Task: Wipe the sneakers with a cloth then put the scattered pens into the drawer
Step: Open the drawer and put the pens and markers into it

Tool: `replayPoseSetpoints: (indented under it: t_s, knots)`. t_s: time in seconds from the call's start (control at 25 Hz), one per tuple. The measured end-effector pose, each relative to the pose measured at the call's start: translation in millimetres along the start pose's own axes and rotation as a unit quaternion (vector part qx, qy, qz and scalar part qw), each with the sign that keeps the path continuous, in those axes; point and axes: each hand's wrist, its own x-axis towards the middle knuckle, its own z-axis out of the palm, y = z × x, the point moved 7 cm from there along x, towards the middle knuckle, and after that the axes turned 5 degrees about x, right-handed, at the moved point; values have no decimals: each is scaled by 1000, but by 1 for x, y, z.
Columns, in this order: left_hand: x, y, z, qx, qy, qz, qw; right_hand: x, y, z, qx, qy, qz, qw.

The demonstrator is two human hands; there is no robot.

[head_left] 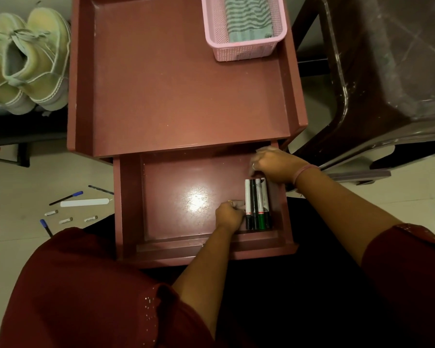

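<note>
The red-brown drawer (129, 197) is pulled open below the table top. Several markers (258, 204) lie side by side along its right side. My left hand (230, 216) is curled against the near left side of the marker row, touching the leftmost one. My right hand (274, 164) is curled at the far ends of the markers. More pens lie scattered on the floor to the left: a blue-capped pen (65, 197), a white pen (84, 202), a dark pen (101, 189) and several small ones (65, 220). The pale green sneakers (28, 61) stand at the far left. The striped cloth (248, 18) lies in a pink basket (244, 50).
The table top (181, 84) has raised edges, with the pink basket at its far right corner. A dark plastic stool (377, 79) stands close on the right. Pale floor tiles (23, 177) spread to the left. My red clothing fills the lower view.
</note>
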Motion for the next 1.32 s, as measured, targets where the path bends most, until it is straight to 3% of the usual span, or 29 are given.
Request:
replayPoseSetpoints:
  t_s: [0.16,0.44,0.72,0.88,1.08,1.32]
  knots:
    - [-6,1,-9,4,-42,1,999,-2,-4,-2,40,22,17,999]
    - [-30,6,-98,12,-85,45,995,-5,-27,-17,277,20,129,952]
    - [-76,23,-239,74,-62,88,991,27,-132,-72,252,-1,84,964]
    - [-88,7,-356,-38,36,107,993,82,-228,-112,301,7,21,953]
    - [-64,-99,-499,-179,224,57,956,177,-316,-125,398,63,25,915]
    - [-11,-256,-546,-169,322,-83,928,304,-348,-62,435,-8,66,898]
